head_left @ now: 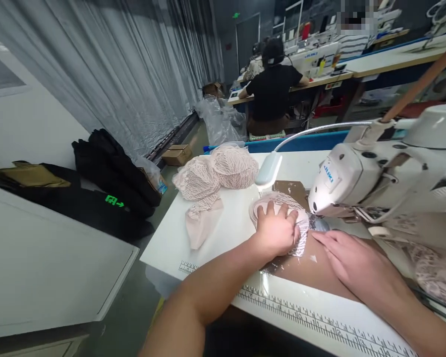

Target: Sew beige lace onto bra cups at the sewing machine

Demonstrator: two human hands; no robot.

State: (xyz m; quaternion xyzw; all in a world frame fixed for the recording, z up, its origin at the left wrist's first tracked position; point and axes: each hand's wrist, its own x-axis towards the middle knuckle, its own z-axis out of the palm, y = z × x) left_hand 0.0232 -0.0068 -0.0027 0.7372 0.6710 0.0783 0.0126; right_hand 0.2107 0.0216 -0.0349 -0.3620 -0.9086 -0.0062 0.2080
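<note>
My left hand (277,229) lies with its fingers spread over a pale pink lace bra cup (260,202), pressing it to the table from above. To its right, my right hand (347,255) rests on the brown sheet (308,267), fingers stretched out and close together, tips close to the cup's lace edge. Both hands are just in front of the white sewing machine (342,173); its needle area is partly hidden and blurred. Further left on the table sit two more lace-covered cups (233,166), with a sheer beige fabric piece (203,223) attached or lying against them.
A lamp (269,169) on a bendable neck hangs over the table. Printed ruler marks (297,312) run along the front edge. More lace fabric (436,272) lies right of the machine. A white cabinet (52,258) stands left; a person in black (271,89) sits beyond.
</note>
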